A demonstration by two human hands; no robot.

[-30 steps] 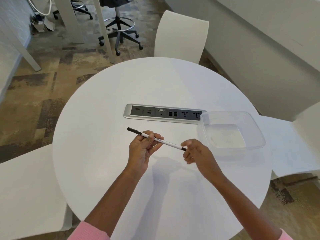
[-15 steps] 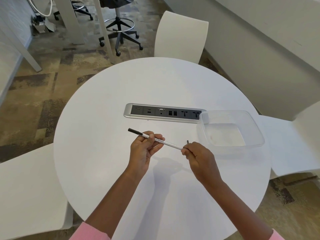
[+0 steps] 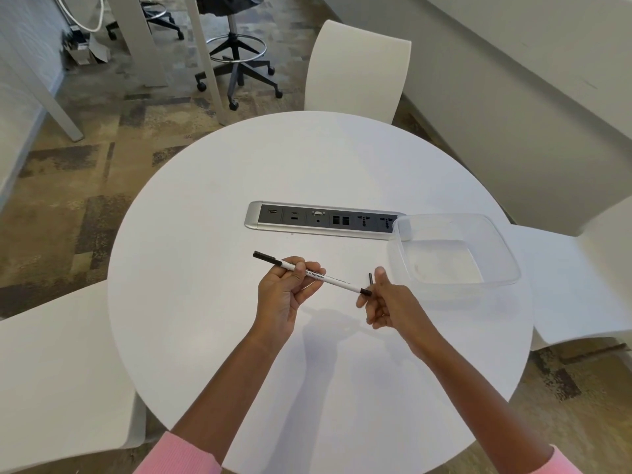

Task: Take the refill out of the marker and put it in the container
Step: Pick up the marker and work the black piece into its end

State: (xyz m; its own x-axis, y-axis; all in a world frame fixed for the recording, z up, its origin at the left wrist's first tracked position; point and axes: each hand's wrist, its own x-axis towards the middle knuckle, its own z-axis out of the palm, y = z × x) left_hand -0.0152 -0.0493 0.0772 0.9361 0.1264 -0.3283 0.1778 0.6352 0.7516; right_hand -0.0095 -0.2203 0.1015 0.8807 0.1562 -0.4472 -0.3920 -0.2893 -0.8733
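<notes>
beside marker (image 3: pixel 342 284), right hand (image 3: pixel 390 302) withdrew, pinching plug (image 3: pixel 370 278).

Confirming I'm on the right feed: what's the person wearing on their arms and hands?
Pink sleeves, seen only at the frame's bottom edge: left sleeve, right sleeve. The left hand and right hand have no gloves, and no watch shows.
</notes>
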